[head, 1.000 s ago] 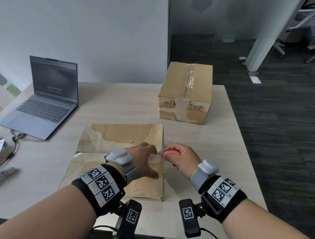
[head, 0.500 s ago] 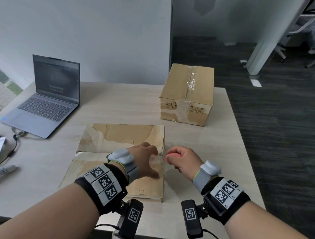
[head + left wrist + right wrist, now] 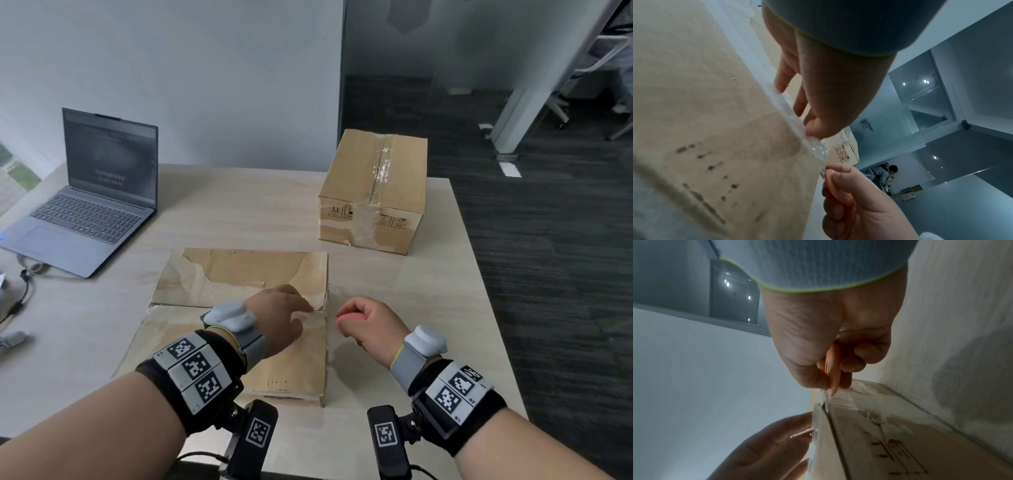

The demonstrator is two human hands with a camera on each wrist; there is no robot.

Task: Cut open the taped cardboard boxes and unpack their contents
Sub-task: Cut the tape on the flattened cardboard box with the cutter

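Note:
A low, flat cardboard box (image 3: 239, 277) lies in front of me, its two top flaps meeting at a taped seam (image 3: 308, 313). My left hand (image 3: 281, 318) rests on the lid with straight fingers (image 3: 785, 78) along that clear tape. My right hand (image 3: 366, 322) grips a small orange cutter (image 3: 832, 369) in a fist. Its tip (image 3: 831, 393) meets the tape at the seam's right end, on the box's edge (image 3: 824, 404). A second, taller box (image 3: 373, 192) stands taped at the back right.
An open laptop (image 3: 89, 198) sits at the back left with a cable (image 3: 24, 284) trailing off it. The table (image 3: 411, 294) ends close to the right of my right hand, with dark carpet (image 3: 548, 274) beyond. A person (image 3: 885, 175) is far off in the room.
My right hand has sunk slightly at the seam's end, so less of the orange cutter shows above the fist. The left hand stays on the lid.

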